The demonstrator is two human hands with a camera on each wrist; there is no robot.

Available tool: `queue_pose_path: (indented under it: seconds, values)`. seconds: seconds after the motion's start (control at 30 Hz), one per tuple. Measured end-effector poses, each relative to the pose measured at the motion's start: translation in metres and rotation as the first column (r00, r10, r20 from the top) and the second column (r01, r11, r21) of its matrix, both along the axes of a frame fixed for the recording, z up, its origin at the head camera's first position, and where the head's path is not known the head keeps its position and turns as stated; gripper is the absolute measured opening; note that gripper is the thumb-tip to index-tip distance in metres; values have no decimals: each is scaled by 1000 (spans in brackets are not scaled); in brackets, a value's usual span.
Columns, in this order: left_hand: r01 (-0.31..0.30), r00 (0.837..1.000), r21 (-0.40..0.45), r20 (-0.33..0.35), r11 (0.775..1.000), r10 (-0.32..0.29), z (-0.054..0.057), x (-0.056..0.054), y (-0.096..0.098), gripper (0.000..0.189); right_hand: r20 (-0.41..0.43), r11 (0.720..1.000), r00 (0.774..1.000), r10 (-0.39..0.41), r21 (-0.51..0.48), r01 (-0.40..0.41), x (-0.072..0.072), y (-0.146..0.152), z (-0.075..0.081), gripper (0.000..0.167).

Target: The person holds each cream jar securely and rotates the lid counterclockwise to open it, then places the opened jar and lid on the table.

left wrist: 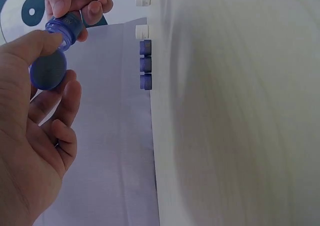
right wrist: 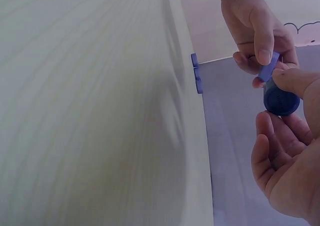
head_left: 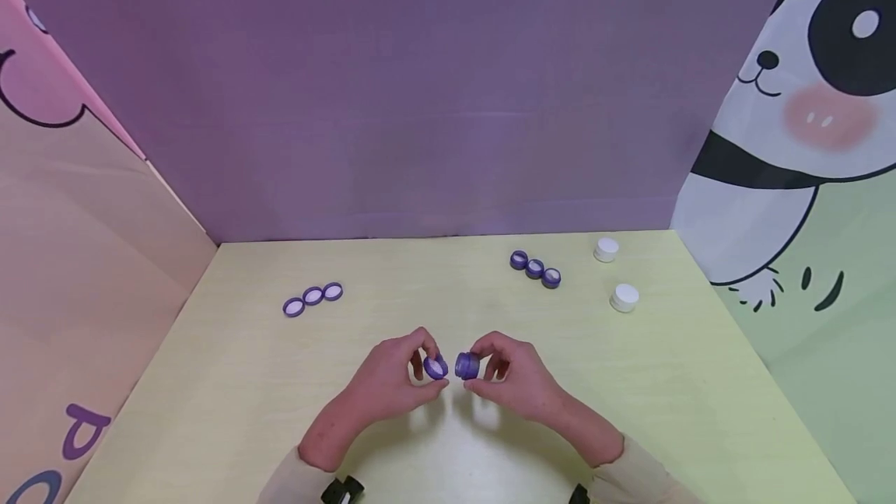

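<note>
While both your hands are raised over the pale wooden table, they face each other, thumbs low and forefingers high. Your left hand pinches a purple round lid between thumb and fingertips, parted only as far as the lid's width; its whitish inner face shows in the head view. Your right hand grips a small purple jar in the same way, thumb below and forefinger above, the remaining fingers bent behind it. The jar is tipped on its side, its threaded mouth towards your left hand. Lid and jar are close together but not joined, with a narrow gap between them.

Beyond your left hand, three purple lids lie in a slanting row, pale insides up. Beyond your right, three purple jars stand upright in another slanting row. Two white round containers stand farther right, apart from each other.
</note>
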State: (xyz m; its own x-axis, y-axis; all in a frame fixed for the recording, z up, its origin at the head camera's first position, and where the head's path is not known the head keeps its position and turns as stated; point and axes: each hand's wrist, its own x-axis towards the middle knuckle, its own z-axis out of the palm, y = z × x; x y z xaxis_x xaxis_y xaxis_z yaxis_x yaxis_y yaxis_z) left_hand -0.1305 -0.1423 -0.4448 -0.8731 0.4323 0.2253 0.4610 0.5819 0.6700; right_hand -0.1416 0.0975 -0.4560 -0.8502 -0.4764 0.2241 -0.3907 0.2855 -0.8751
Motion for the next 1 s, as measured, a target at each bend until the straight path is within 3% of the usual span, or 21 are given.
queue_pose_path:
  seconds: [0.3, 0.63, 0.77, 1.0]
  values:
    - [-35, 999, 38, -12, 999, 36, -5, -1, -12, 38, 31, 1000, 999, -8, 5, 7, 1, 1, 0, 33]
    - [-74, 996, 18, 56, 997, 73, -7, 0, -28, 43, 64, 1000, 998, 1, 14, -2, 1, 2, -4, 31]
    - [-106, 991, -31, 80, 994, 108, -8, 1, -33, 40, 87, 1000, 996, 5, 4, -6, 2, 2, -3, 31]
    - [-132, 991, -100, 9, 986, 134, -8, 1, -41, 28, 104, 1000, 995, 9, 4, -10, 3, 1, -6, 32]
